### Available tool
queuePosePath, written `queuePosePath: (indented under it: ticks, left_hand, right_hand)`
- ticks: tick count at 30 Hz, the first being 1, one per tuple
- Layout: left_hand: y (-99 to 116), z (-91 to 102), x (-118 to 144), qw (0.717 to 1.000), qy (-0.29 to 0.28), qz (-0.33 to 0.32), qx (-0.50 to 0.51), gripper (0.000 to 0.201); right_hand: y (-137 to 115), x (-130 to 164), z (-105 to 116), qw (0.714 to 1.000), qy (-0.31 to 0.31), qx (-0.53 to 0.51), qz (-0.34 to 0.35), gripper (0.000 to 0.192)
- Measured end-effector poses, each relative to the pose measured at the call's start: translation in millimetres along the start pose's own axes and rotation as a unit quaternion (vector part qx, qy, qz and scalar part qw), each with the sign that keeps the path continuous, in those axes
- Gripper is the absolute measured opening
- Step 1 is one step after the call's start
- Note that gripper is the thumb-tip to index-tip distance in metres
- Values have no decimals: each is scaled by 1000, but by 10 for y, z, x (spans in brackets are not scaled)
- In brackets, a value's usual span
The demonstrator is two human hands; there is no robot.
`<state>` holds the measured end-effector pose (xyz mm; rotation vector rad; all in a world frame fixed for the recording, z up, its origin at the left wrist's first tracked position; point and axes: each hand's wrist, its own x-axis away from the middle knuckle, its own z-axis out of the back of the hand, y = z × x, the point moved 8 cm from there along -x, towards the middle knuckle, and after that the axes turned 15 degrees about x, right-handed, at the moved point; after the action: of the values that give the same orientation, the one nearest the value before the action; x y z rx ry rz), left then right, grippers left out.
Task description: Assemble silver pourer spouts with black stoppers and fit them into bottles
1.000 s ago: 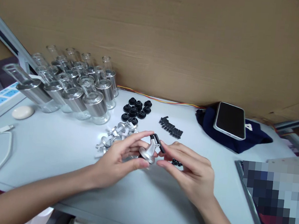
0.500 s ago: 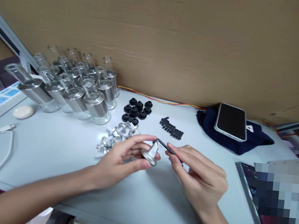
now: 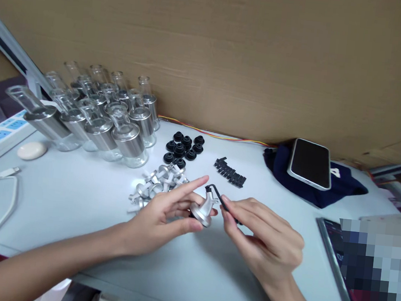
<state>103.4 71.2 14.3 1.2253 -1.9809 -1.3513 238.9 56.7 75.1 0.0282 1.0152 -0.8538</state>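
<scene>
Left hand [image 3: 161,220] lifted a finger [image 3: 193,186]; pale table [image 3: 75,200] below, cardboard [image 3: 210,52] behind

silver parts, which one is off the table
The silver part held in the left hand, with a black lever at its tip, pinched by the right hand; the other silver parts lie clustered on the table.

My left fingers [image 3: 190,189] hold a spout [image 3: 206,209], satin silver, metal-looking; my right fingers [image 3: 239,207], a smooth black plastic-looking lever [image 3: 216,194]. Upper left: bottles [image 3: 118,111], clear glossy glass; sleeves [image 3: 130,140], brushed metal. Top: matt brown cardboard [image 3: 210,52]. Right: matt cloth cap [image 3: 279,171]. Table [image 3: 174,271] smooth, faint sheen.
</scene>
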Motion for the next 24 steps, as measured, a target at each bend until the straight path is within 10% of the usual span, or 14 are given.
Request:
queuePosePath:
  ticks: [24]
  left_hand:
    - [34, -58, -8, 998, -36, -10, 54, 58]
  right_hand:
    - [11, 68, 59, 999, 25, 37, 1, 51]
